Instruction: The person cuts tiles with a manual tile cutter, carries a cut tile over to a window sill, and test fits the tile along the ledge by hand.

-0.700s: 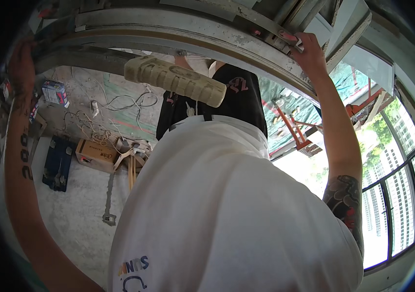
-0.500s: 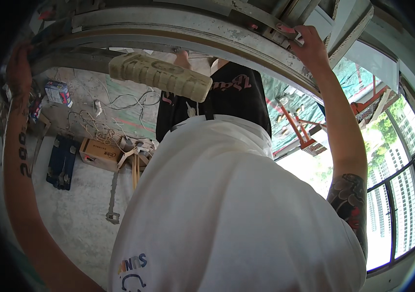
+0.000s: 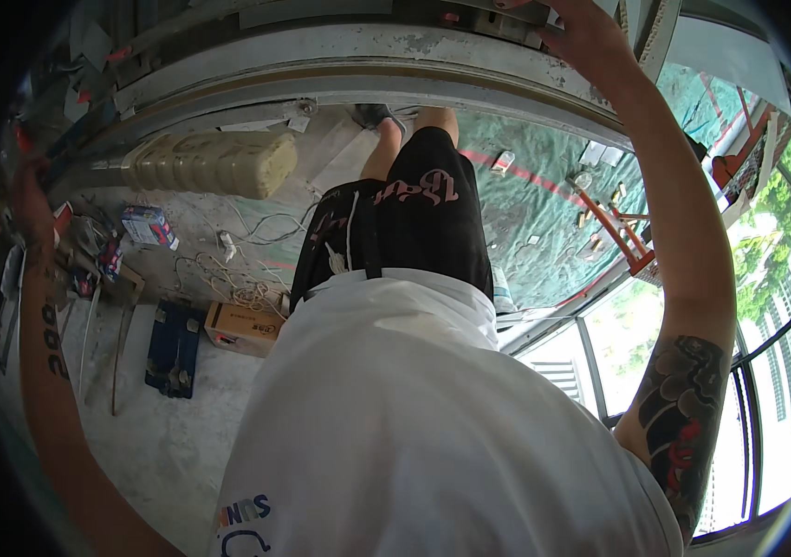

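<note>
Cream ribbed handle (image 3: 214,165) on grey metal shaft (image 3: 100,176) has shifted left, nr L hand (image 3: 33,202), farther from R hand (image 3: 589,45) by scuffed grey metal frame (image 3: 368,51); fingers blurred/cropped, can't tell grip.

The metal beam (image 3: 358,58) bars the way across most of the view. Below its left part the ribbed handle (image 3: 214,165) obstructs; below its middle, open air over the black shorts (image 3: 419,218) reaches to the right forearm (image 3: 679,209), which crosses the beam's right end.
</note>
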The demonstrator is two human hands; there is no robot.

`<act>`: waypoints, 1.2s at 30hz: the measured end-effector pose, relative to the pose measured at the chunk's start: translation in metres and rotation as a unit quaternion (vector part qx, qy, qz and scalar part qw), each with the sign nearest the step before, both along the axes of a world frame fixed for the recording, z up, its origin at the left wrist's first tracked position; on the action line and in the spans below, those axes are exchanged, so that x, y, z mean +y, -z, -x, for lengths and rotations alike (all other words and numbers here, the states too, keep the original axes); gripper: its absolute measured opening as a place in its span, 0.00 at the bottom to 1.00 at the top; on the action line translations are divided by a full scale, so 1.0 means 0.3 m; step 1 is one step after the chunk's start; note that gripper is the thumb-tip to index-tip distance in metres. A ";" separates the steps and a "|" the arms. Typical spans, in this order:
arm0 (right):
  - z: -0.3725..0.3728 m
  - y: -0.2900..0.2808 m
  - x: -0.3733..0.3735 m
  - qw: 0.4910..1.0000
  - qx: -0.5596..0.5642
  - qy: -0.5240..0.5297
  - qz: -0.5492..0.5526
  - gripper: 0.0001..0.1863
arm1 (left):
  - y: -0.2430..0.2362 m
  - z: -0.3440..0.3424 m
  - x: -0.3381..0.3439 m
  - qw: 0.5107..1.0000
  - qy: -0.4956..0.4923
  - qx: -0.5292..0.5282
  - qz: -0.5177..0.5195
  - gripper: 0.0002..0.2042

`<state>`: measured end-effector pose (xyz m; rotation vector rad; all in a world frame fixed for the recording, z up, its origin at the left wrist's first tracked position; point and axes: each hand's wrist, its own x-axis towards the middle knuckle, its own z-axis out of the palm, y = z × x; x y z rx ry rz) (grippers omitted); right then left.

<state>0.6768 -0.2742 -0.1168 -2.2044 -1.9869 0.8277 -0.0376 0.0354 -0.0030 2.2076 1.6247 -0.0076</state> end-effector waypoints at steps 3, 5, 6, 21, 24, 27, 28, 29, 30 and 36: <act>0.013 -0.002 -0.014 0.999 -0.015 -0.029 -0.023 0.19 | -0.017 0.027 -0.005 1.000 0.001 -0.028 -0.012 0.15; 0.015 -0.001 -0.015 0.999 -0.017 -0.024 -0.023 0.19 | -0.026 0.040 -0.006 1.000 -0.011 0.002 -0.009 0.15; 0.015 -0.005 -0.021 0.999 -0.018 -0.022 -0.018 0.18 | -0.021 0.023 -0.008 1.000 -0.005 0.000 -0.009 0.15; 0.037 -0.026 0.000 0.997 -0.053 0.002 0.058 0.16 | -0.070 0.002 -0.006 0.999 -0.033 0.001 0.037 0.15; 0.035 -0.022 0.003 0.998 -0.041 0.000 0.051 0.15 | -0.080 -0.008 -0.008 0.996 -0.060 -0.005 0.059 0.14; 0.038 -0.028 0.002 0.998 -0.032 0.005 0.048 0.16 | -0.089 -0.017 -0.004 0.996 -0.066 0.006 0.066 0.14; 0.034 -0.022 0.000 0.998 -0.031 0.006 0.049 0.16 | -0.083 -0.030 -0.007 0.995 -0.070 0.006 0.070 0.14; 0.028 -0.016 -0.003 0.998 -0.038 -0.001 0.046 0.16 | -0.078 -0.044 -0.008 0.995 -0.074 0.006 0.074 0.13; 0.027 -0.014 -0.008 0.998 -0.043 -0.009 0.043 0.16 | -0.085 -0.032 -0.004 0.995 -0.073 0.008 0.074 0.13; 0.039 -0.042 -0.016 1.000 -0.029 -0.010 0.005 0.14 | -0.089 -0.014 -0.006 0.994 -0.080 -0.008 0.081 0.14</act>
